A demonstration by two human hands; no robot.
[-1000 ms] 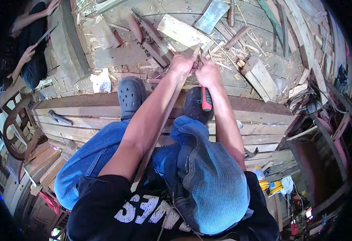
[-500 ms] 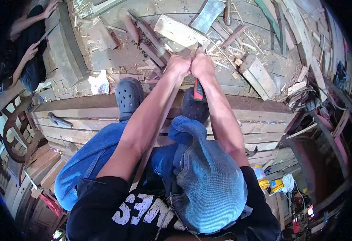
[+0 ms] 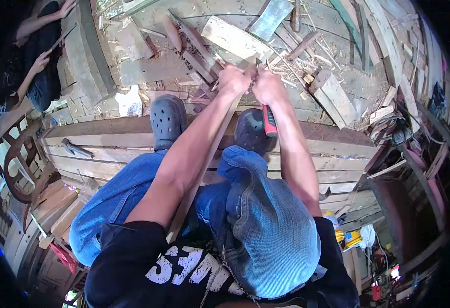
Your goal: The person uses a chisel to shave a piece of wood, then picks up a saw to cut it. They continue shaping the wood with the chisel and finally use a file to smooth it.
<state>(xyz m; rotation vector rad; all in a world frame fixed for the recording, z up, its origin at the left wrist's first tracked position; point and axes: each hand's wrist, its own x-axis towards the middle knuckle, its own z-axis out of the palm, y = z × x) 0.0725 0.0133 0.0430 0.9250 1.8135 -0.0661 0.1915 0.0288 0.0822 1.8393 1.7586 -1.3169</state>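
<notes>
A long, narrow wooden strip [image 3: 186, 208] slants from my lap, under my left forearm, up to the wooden platform. My left hand [image 3: 233, 81] is closed around its far end. My right hand [image 3: 270, 88] is wrapped round a red-and-black-handled tool [image 3: 270, 123] and sits close beside the left one. The tool's handle hangs below the fist, while a dark, pointed end shows just past the fingers; its kind I cannot tell. Beyond both hands lies a pale wood block [image 3: 235, 37], overlapped by the strip's tip.
Wood chips and offcuts cover the platform, with a squared block [image 3: 332, 95] at right. On the step's face at left is a hammer-like tool [image 3: 77, 149]. A person's hand [image 3: 41, 61] holds a long tool by a beam [image 3: 89, 56]. My clogs [image 3: 168, 123] rest on the platform edge.
My right hand has shifted a little to the right, opening a small gap from the left hand. The red-handled tool moved with it and tilts more. My left hand moved slightly.
</notes>
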